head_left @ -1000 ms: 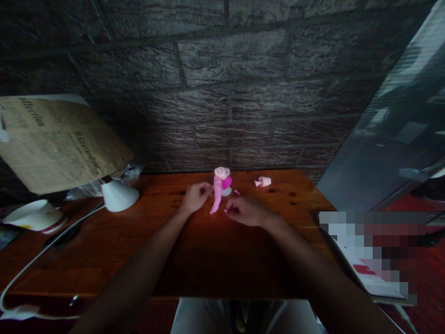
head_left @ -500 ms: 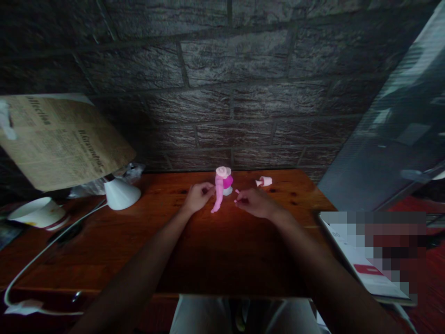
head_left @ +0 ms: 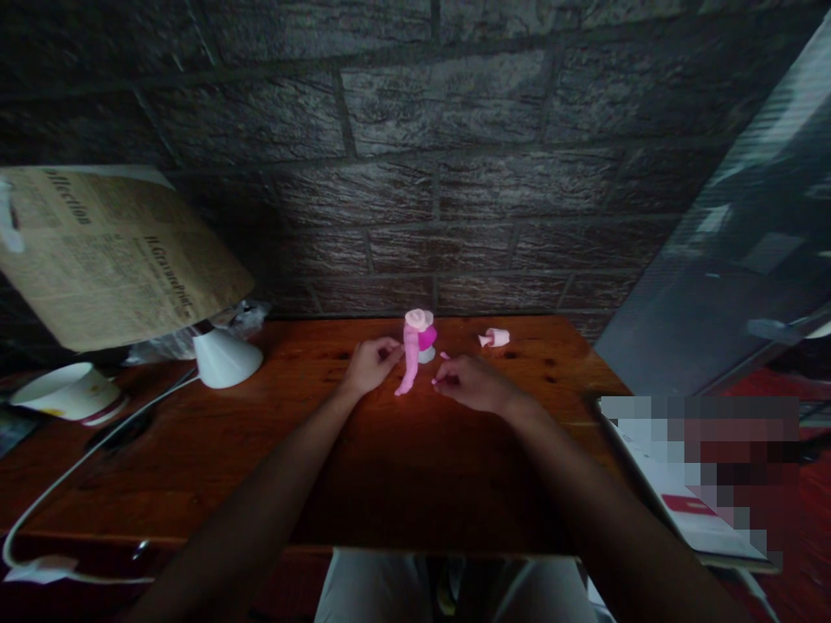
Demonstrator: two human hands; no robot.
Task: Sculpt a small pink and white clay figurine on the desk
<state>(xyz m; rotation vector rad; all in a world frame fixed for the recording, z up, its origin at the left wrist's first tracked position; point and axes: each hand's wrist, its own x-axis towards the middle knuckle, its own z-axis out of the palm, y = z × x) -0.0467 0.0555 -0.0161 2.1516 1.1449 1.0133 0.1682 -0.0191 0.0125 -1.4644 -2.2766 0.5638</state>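
Pink figure (head_left: 411, 350) stands beside the curled left hand (head_left: 372, 364); right hand (head_left: 468, 382) pinches a small pink bit (head_left: 434, 382).

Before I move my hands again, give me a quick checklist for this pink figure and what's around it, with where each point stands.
1. Pink figure standing upright: ok.
2. Tiny pink bit at the fingertips of the right hand: ok.
3. Left hand steadying the figure: cannot tell; its fingertips are right beside it, but contact is unclear.
4. Space by the right hand free of loose pieces: not ok; a small pink piece lies just beyond its fingers.
5. Lamp and paper cup away from both hands: ok, they stand well left.
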